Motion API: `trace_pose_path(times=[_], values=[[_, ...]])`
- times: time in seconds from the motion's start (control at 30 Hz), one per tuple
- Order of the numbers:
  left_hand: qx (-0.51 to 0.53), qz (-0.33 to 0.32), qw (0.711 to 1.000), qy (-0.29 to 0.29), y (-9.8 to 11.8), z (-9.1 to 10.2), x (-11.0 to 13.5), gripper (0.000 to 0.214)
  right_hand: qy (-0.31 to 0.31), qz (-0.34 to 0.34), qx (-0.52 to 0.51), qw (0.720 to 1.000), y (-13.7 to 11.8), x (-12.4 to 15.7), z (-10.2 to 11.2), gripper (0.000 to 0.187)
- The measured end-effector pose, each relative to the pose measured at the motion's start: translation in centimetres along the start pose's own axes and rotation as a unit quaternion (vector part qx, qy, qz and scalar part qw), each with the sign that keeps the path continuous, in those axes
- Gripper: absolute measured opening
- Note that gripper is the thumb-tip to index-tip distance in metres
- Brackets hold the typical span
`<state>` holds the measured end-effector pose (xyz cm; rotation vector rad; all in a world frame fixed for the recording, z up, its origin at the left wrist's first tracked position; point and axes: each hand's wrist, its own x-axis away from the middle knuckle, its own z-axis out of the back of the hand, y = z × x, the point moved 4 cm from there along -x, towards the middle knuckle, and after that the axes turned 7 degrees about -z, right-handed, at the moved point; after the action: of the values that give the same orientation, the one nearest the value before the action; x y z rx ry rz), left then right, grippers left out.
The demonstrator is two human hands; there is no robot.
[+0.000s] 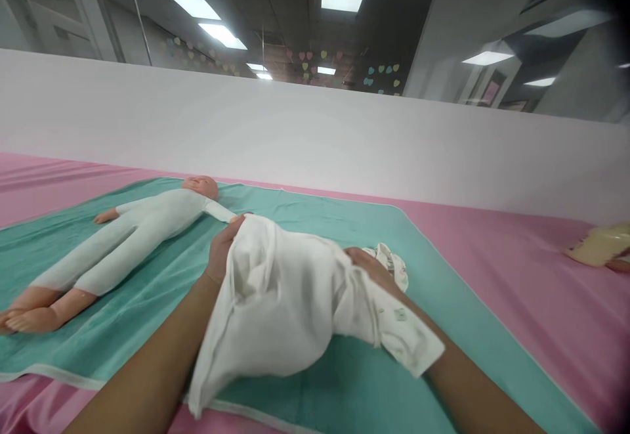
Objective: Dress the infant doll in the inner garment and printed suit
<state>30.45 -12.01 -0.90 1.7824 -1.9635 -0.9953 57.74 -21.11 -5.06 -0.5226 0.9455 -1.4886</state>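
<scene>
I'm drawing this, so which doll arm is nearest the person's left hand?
The doll's arm farther right in the picture: it stretches toward the left hand, while the other arm stretches left, away from it.

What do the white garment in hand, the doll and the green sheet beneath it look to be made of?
White garment: soft, matte fabric, perhaps cotton, since it drapes and bunches in folds.
Doll: probably smooth vinyl or plastic, going by its moulded head and feet.
Green sheet: dull cloth, judging by its soft creases; fibre can't be told.
</scene>
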Motion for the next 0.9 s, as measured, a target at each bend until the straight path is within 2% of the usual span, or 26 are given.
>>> trace_pose_path(times=[0.1,0.17,0.2,0.33,0.43,0.5,0.53,0.6,0.67,0.73,0.8,0.87,0.9], values=[[-0.085,-0.008,0.994,0.074,-0.9,2.0,-1.8,0.018,-0.053,0.043,0.138,0.988,0.4,-1.1,-1.3,0.039],[-0.201,-0.002,0.975,0.094,-1.8,3.4,-3.0,0.019,-0.062,0.047,0.184,0.980,1.0,-1.6,-1.4,0.039],[-0.262,-0.001,0.960,0.097,-2.1,4.0,-3.4,0.020,-0.059,0.042,0.192,0.979,1.4,-1.7,-1.2,0.039],[-0.376,-0.012,0.922,0.093,-3.1,5.2,-4.1,0.024,-0.029,0.010,0.221,0.975,2.0,-2.1,0.1,0.037],[-0.453,-0.017,0.888,0.079,-3.3,5.3,-3.9,0.033,0.001,-0.071,0.222,0.972,3.6,-2.3,2.9,0.054],[-0.454,-0.019,0.888,0.074,-3.3,5.2,-3.7,0.035,0.054,-0.115,0.244,0.961,5.5,-2.3,6.0,0.054],[-0.443,-0.016,0.893,0.072,-3.4,5.1,-3.6,0.035,0.085,-0.152,0.277,0.945,6.7,-2.2,7.9,0.053],[-0.418,-0.002,0.907,0.059,-3.7,4.9,-3.5,0.035,0.155,-0.239,0.344,0.895,9.4,-1.8,11.4,0.048],[-0.396,0.024,0.917,0.042,-4.1,4.6,-3.5,0.036,0.181,-0.270,0.381,0.866,10.9,-1.6,13.3,0.042],[-0.378,0.051,0.924,0.026,-4.5,4.4,-3.4,0.035,0.205,-0.220,0.396,0.868,10.5,-1.8,13.0,0.034],[-0.347,0.072,0.935,-0.002,-4.9,4.2,-3.3,0.033,0.238,-0.123,0.353,0.896,8.1,-1.9,10.9,0.030],[-0.310,0.093,0.945,-0.038,-5.2,3.9,-3.2,0.032,0.195,-0.067,0.240,0.949,5.2,-1.8,7.2,0.033],[-0.298,0.103,0.947,-0.058,-5.3,3.8,-3.1,0.032,0.142,-0.052,0.167,0.974,3.7,-1.7,5.2,0.035]])
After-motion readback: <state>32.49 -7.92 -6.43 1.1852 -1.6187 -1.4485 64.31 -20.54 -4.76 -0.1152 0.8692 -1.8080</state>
